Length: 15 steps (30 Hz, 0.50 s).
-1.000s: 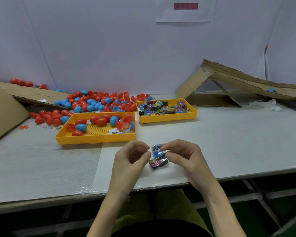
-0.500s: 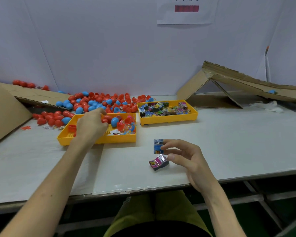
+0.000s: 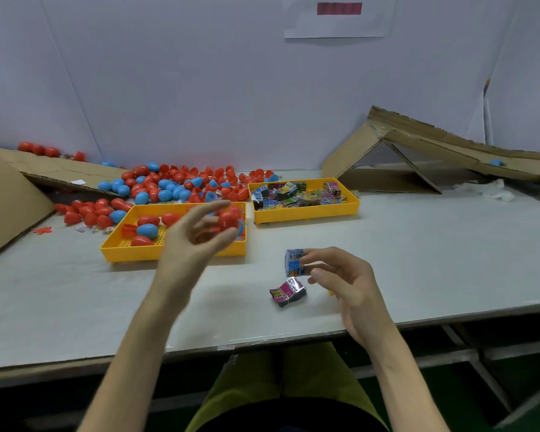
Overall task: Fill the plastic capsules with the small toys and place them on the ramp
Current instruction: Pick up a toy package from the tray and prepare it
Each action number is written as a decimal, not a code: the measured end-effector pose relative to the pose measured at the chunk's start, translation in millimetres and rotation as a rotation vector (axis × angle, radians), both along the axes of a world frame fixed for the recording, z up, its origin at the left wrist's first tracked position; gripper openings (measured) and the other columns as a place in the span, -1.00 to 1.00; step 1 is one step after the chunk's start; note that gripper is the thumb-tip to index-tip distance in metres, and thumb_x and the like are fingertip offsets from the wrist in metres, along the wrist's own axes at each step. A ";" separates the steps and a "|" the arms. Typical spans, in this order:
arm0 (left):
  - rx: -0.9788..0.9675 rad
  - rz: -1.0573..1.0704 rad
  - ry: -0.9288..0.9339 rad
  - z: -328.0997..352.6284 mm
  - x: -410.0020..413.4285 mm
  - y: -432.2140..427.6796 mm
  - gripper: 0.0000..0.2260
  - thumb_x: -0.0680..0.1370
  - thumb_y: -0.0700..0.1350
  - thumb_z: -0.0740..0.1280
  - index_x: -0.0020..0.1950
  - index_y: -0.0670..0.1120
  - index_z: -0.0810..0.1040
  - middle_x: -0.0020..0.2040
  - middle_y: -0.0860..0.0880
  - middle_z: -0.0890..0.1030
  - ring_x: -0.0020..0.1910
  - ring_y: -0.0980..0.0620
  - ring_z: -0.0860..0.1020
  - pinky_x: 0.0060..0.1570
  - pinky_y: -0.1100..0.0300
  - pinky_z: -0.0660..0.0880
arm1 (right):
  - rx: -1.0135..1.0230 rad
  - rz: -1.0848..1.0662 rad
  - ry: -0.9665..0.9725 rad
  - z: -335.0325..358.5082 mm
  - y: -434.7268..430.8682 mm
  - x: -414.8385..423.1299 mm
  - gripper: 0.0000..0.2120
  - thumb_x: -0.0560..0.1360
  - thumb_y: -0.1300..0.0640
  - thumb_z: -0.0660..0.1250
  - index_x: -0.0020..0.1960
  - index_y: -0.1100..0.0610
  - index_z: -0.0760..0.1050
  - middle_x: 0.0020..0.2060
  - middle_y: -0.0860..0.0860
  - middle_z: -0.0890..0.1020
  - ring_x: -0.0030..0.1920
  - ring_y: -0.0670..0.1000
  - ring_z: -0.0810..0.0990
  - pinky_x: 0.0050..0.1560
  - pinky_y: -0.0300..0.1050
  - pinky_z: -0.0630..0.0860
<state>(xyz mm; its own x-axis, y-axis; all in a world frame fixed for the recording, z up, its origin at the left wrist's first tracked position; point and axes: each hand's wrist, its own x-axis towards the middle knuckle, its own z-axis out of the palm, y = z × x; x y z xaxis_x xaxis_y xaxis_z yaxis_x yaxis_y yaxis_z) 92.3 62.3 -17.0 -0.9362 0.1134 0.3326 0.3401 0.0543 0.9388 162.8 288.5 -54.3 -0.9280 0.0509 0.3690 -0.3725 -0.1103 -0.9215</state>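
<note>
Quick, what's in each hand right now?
The left hand holds a red capsule at its fingertips.
The right hand pinches a blue toy packet.

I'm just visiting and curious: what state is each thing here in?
Left hand: holds a red capsule.
Right hand: pinches a blue packet.
Pink packet: lying loose on the table.
Near tray: holds several capsules.
Far tray: full of packets.
Ramp: one blue capsule on it.

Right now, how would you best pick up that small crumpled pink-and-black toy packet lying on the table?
Likely from above, pinching the crumpled pink-and-black toy packet across its short sides: it lies flat on the grey table, edges exposed.
</note>
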 end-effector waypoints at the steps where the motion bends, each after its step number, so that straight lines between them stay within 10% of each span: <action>1: 0.150 -0.085 -0.062 -5.6 13.9 6.8 -0.61 0.39 -0.07 0.52 0.18 0.20 0.64 0.02 0.09 0.67 0.02 0.14 0.66 -0.05 0.29 0.61 | -0.004 -0.002 0.004 -0.1 0.5 0.2 -0.82 0.33 0.01 0.41 -0.09 -0.03 0.70 -0.01 0.03 0.71 0.00 -0.01 0.68 -0.06 -0.27 0.54; 4: 0.396 -0.171 -0.179 -24.8 30.7 28.3 -0.63 0.33 -0.09 0.50 0.12 0.14 0.70 0.00 0.13 0.69 -0.06 0.11 0.68 -0.10 0.26 0.60 | -0.021 -0.001 0.012 -1.3 2.1 -0.3 -0.81 0.33 0.01 0.41 -0.10 0.00 0.70 -0.01 0.04 0.71 0.03 0.02 0.68 -0.03 -0.22 0.56; 15: 0.301 -0.126 -0.192 -40.6 39.3 42.6 -0.65 0.34 -0.03 0.52 0.12 0.14 0.70 0.05 -0.04 0.72 0.04 -0.04 0.69 0.03 0.15 0.63 | 0.010 -0.012 0.047 -2.7 -0.1 0.3 -0.87 0.41 0.19 0.38 -0.15 0.04 0.70 -0.02 0.06 0.72 0.01 0.05 0.69 -0.01 -0.26 0.55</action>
<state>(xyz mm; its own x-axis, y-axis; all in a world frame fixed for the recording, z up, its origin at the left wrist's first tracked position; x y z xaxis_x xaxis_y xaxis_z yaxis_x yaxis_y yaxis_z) 131.5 104.9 -57.5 -0.9697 0.1560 0.1882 0.1425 -0.2648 0.9537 163.1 288.4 -57.0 -0.9089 0.0583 0.4129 -0.4168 -0.0960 -0.9039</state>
